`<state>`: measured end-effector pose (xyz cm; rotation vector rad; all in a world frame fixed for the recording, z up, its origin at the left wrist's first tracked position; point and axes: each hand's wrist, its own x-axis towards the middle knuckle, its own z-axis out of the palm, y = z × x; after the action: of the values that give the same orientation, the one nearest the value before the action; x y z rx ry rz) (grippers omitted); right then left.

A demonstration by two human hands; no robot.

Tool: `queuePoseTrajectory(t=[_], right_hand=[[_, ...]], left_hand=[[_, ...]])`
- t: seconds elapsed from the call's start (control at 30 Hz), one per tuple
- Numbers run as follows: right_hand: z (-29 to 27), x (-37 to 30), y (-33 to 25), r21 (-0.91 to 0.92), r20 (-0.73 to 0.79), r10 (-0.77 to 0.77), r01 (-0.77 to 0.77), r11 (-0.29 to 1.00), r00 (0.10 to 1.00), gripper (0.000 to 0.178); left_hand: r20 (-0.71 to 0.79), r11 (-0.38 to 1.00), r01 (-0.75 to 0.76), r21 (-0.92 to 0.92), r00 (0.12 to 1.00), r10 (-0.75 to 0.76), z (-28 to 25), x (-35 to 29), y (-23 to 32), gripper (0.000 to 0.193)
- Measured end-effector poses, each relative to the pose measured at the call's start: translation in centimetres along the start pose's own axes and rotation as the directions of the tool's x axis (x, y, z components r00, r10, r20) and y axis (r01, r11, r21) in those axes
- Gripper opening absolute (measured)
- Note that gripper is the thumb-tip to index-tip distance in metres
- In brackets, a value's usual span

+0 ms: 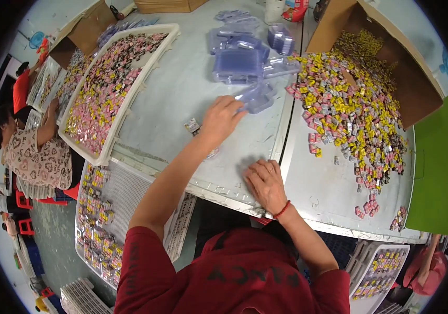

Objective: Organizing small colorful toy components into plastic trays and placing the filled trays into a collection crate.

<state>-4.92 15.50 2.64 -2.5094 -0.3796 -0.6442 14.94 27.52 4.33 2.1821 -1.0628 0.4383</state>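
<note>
My left hand (223,119) reaches forward over the table, fingers bent and closed at the near left edge of a clear bluish plastic tray (258,98); the thumb is mostly hidden. Beside that wrist lies a small printed packet (191,125), partly covered by the forearm. Another small item (213,153) peeks out under the same forearm. My right hand (265,183), with a red cord bracelet on its wrist, rests on the table near its front edge. Its fingers are loosely bent and somewhat apart, with nothing seen in them.
Stacked clear plastic trays (238,64) lie ahead. Right of the table seam, many small pink, yellow and black pieces (349,110) spill from a cardboard box (409,68). A white-rimmed bin (153,65) of similar pieces stands left. A co-worker (38,152) works beyond it.
</note>
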Motion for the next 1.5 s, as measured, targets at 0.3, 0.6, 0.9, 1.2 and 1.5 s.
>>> queuePoseTrajectory(t=[0.3, 0.6, 0.9, 1.2, 1.5], right_hand=[[-3.7, -4.7, 0.6, 0.001, -0.081, 0.148, -0.149, 0.989, 0.986, 0.024], [-3.4, -7.3, 2.1, 0.106, -0.181, 0.206, -0.189, 0.976, 0.962, 0.018], [-3.3, -7.8, 2.1, 0.059, -0.167, 0.195, -0.188, 0.98, 0.967, 0.016], [-4.1, -8.1, 2.5, 0.098, -0.214, 0.231, -0.215, 0.972, 0.949, 0.021], [-11.8, -11.2, 8.0, 0.047, -0.489, 0.568, -0.63, 0.775, 0.662, 0.016]], left_hand=[[0.281, 0.994, 0.077, 0.079, 0.955, -0.096, 6.5, 4.9, -0.8, 0.023], [0.296, 0.993, 0.04, 0.11, 0.953, -0.072, 6.9, 5.6, -0.9, 0.02], [0.342, 0.932, 0.353, 0.079, 0.869, -0.358, 6.2, 7.7, -0.6, 0.022], [0.095, 0.927, 0.308, -0.217, 0.951, -0.294, 4.1, 7.9, 3.5, 0.02], [0.225, 0.873, -0.39, -0.293, 0.859, 0.46, 8.5, -6.8, 18.4, 0.018]])
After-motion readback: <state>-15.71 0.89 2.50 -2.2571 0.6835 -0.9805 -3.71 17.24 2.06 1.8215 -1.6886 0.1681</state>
